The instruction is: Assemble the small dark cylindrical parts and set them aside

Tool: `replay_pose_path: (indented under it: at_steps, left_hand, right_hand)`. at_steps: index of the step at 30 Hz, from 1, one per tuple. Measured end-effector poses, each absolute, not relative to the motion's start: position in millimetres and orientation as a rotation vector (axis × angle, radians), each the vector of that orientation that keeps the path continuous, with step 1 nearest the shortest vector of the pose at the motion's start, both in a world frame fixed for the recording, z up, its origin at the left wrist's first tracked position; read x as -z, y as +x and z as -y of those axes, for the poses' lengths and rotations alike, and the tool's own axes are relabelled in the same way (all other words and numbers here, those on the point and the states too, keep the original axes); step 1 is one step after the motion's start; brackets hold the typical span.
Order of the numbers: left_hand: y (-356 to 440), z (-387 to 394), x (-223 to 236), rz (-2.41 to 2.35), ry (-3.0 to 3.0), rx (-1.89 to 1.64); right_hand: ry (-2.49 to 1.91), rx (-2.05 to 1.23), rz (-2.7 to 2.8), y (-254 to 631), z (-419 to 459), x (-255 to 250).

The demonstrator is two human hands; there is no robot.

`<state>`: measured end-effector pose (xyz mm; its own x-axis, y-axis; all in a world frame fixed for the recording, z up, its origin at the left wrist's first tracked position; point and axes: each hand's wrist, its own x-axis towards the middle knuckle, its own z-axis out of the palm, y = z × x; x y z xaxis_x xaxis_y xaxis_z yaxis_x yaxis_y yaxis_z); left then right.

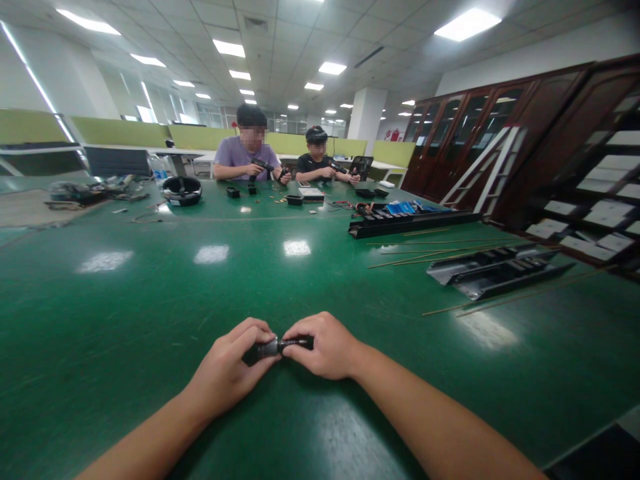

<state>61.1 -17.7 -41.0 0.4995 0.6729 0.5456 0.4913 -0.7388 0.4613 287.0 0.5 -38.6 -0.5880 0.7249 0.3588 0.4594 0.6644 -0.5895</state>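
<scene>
A short dark cylindrical piece with a grey metallic collar (270, 347) lies in the grip of my left hand (233, 363), fingers wrapped round it. In line with it is a thin dark rod-like part (296, 343), pinched between the thumb and fingers of my right hand (325, 347). The two parts meet end to end between my fingertips. Whether they are joined I cannot tell. Both hands are low over the near middle of the green tabletop (210, 307). My fingers hide much of both parts, so their exact kind does not show.
Metal channels (505, 273) and thin brass-coloured rods (400, 260) lie to the right. Behind them is a long black channel (410, 223) with blue packets. Across the table two people (247, 150) hold power drills. A black ring-shaped object (181, 192) and cluttered parts lie far left.
</scene>
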Motion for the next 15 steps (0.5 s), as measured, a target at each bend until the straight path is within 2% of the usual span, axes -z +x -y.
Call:
replay_pose_path:
  at_steps: [15]
  left_hand:
    - [60.5,16.5,41.5,-0.988,2.498,-1.061]
  right_hand:
    - [-0.945,-0.564,2.302,286.2,-0.8,39.6]
